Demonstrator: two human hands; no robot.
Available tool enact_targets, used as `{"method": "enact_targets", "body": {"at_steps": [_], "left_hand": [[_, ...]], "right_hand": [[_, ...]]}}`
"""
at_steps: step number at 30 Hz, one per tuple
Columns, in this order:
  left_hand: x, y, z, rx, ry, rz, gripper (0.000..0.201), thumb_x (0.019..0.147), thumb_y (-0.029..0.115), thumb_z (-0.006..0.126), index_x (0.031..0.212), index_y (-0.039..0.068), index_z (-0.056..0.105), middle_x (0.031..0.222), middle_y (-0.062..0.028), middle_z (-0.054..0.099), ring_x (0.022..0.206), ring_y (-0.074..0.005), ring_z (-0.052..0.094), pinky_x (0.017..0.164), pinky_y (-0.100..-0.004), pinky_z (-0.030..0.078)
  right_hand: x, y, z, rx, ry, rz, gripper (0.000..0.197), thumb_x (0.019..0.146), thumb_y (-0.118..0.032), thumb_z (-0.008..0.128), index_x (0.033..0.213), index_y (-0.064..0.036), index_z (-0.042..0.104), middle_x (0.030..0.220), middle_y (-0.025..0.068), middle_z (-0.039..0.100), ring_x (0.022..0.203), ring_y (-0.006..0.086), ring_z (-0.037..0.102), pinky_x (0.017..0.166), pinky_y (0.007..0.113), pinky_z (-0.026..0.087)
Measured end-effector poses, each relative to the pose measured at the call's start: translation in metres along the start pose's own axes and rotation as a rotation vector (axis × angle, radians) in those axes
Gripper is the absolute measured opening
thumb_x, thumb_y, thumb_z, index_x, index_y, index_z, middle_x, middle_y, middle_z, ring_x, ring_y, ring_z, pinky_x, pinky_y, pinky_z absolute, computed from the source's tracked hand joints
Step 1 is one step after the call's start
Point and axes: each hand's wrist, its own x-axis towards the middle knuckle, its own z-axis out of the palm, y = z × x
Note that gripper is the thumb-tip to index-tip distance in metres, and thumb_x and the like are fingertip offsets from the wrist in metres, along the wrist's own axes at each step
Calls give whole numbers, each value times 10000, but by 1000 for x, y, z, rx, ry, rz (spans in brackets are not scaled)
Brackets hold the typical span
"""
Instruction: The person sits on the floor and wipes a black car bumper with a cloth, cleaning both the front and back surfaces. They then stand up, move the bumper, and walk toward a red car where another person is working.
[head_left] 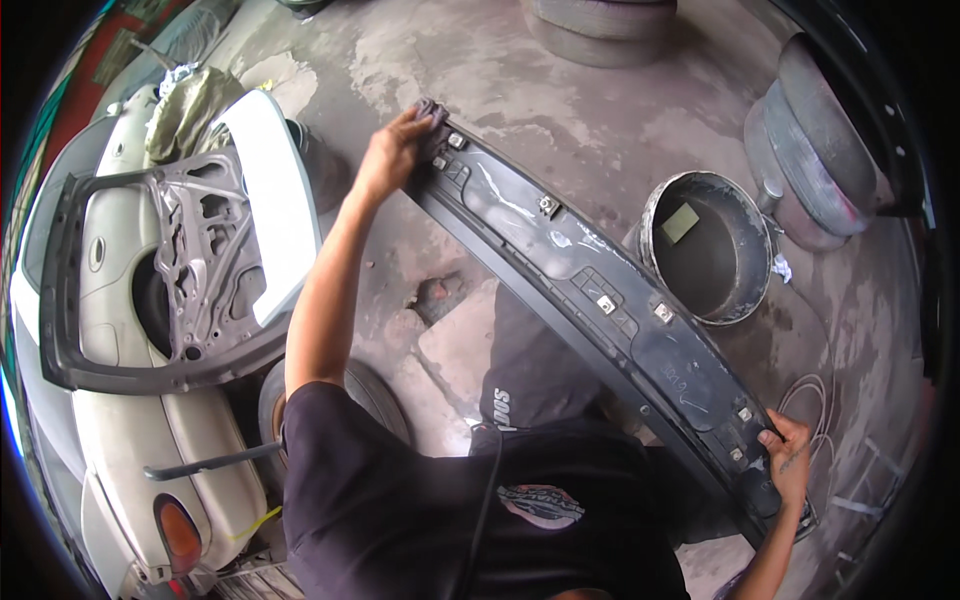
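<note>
A long black plastic car trim panel point(580, 285) slants across in front of me, its inner side with several metal clips turned up. At its far left end my left hand point(392, 155) is closed on a bunched dark rag point(430, 112), which lies against the panel's end. My right hand point(788, 450) grips the near right end, thumb on the inner face and the other fingers over the edge. Pale scuffs and hand-drawn marks show on the black surface.
Right of the panel stands a round metal tub point(655, 215) with a greenish pad point(681, 223) inside. Stacked tyre-like drums point(815, 150) are beyond it. On the left, a car door frame point(165, 378) leans by bumpers with a tail light point(178, 535); a tyre point(385, 400) lies near.
</note>
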Motion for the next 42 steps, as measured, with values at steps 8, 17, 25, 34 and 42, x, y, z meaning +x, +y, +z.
{"method": "enact_targets", "body": {"at_steps": [8, 17, 25, 34, 42], "left_hand": [[-55, -18, 7, -43, 111, -130, 460, 795, -53, 503, 1199, -15, 720, 1391, -253, 608, 1248, -402, 623, 1076, -390, 482], [-87, -49, -13, -429, 44, -333, 458, 743, -108, 478, 1129, -80, 722, 1404, -206, 629, 1262, -271, 622, 1084, -311, 443], [-90, -106, -5, -300, 339, -463, 216, 866, -33, 582, 1006, -68, 743, 1042, -121, 750, 876, -190, 700, 788, -295, 542], [-89, -41, 6, -201, 64, -255, 340, 912, 16, 487, 1190, -61, 667, 1165, -171, 718, 1041, -228, 696, 890, -289, 544], [-33, -47, -9, -798, -27, -634, 403, 941, 62, 513, 1315, -59, 606, 1162, -134, 715, 1000, -194, 702, 927, -289, 539]], "right_hand": [[6, 19, 2, 75, 18, 57, 328, 814, -71, 753, 1091, 101, 719, 836, 133, 724, 782, 171, 648, 766, 295, 503], [11, 8, 0, 125, -77, 58, 269, 804, -18, 723, 1048, 94, 715, 734, 80, 652, 679, 131, 567, 667, 278, 461], [9, 0, 1, 27, -12, 15, 290, 810, -42, 728, 1065, 95, 711, 720, 96, 637, 674, 145, 568, 672, 286, 461], [14, -12, -3, -3, -136, -67, 314, 826, -99, 741, 1057, 104, 680, 693, 141, 546, 627, 195, 520, 639, 320, 431], [13, 0, 4, -29, -42, -126, 315, 818, -103, 744, 1052, 100, 686, 662, 135, 523, 609, 184, 496, 624, 317, 425]]}}
